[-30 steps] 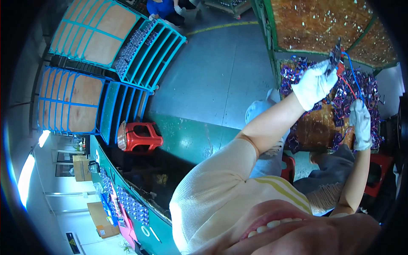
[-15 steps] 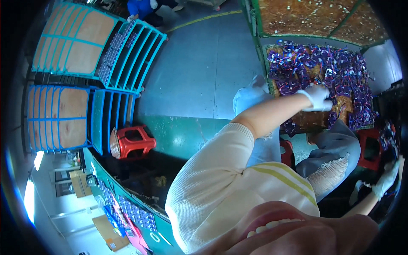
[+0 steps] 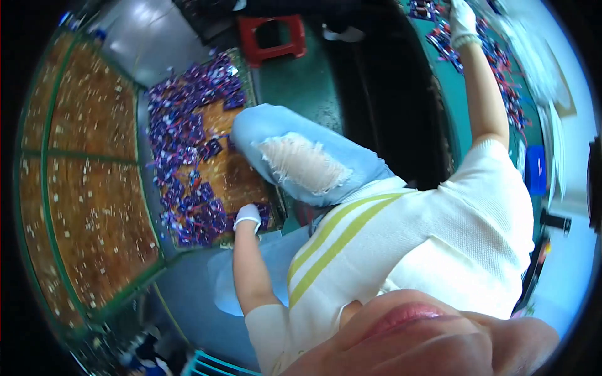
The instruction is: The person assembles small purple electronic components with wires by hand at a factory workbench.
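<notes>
In a white glove, my left hand (image 3: 248, 216) is at the near edge of a wooden board (image 3: 229, 178) covered with small purple circuit boards (image 3: 188, 135) trailing red and blue wires. It touches or hovers over the boards there; its fingers are hidden. Far to the right, my gloved right hand (image 3: 463, 22), a bracelet at its wrist, reaches over a green tabletop (image 3: 453, 94). It lies beside a heap of similar purple boards with red wires (image 3: 501, 78). The top edge of the view cuts off part of that hand, so its grip does not show.
A red plastic stool (image 3: 273, 39) stands on the green floor beyond my bent knee (image 3: 301, 160). Tall brown panels in a green frame (image 3: 94, 188) rise at left. A blue bin (image 3: 536, 169) sits at the right, and a turquoise rack (image 3: 216, 363) shows at the bottom.
The whole view has swung round toward the green table. My left hand has shifted to the board's near edge. My right hand has reached out over the tabletop heap.
</notes>
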`<state>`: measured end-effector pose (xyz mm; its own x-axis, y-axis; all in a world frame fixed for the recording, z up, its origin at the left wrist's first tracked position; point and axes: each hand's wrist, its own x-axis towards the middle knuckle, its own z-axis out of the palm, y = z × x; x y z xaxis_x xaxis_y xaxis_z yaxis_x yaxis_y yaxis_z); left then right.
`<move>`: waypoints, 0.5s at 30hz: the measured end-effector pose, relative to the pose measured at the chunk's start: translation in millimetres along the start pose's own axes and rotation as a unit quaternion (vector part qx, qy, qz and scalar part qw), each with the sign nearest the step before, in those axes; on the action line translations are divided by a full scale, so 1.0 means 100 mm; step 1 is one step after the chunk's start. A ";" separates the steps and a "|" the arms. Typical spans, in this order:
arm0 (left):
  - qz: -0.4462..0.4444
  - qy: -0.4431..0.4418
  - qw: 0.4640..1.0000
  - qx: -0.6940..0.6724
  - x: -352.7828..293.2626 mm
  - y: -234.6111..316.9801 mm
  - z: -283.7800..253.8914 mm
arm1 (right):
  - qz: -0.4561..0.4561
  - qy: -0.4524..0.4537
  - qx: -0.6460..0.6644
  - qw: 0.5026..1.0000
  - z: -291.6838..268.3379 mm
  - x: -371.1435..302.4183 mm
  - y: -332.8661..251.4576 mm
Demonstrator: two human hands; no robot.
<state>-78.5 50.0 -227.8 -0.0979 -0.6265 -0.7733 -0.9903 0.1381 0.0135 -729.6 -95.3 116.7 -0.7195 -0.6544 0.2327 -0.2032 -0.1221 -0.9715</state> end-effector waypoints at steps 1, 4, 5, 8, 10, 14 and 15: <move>0.024 0.001 0.999 0.035 0.00 0.03 -0.19 | 0.008 0.052 0.028 0.998 -0.21 0.02 -0.02; -0.019 0.055 0.998 -0.007 -0.10 -0.03 -0.40 | 0.043 0.105 0.066 0.991 -0.61 0.17 0.09; -0.018 0.051 0.998 -0.014 -0.27 0.08 -0.61 | 0.058 0.122 0.083 0.987 -0.72 0.25 0.16; -0.099 0.126 0.953 -0.255 0.08 -0.83 0.05 | 0.126 0.109 0.167 0.972 -0.39 0.47 0.38; -0.114 0.140 0.906 -0.382 -0.19 -0.61 -0.18 | 0.168 0.112 0.205 0.958 -0.31 0.67 0.58; -0.068 0.091 0.768 -0.630 -0.65 0.11 -1.14 | 0.211 0.159 0.273 0.925 -1.30 1.77 1.23; -0.068 0.087 0.702 -0.704 -0.71 0.01 -1.10 | 0.228 0.144 0.272 0.924 -1.08 1.80 1.44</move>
<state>-83.5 10.1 -103.2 0.1171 -0.6617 -0.7405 -0.0963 -0.7497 0.6547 -960.1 -149.9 23.9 -0.8113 -0.5136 -0.2795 0.4715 -0.2921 -0.8321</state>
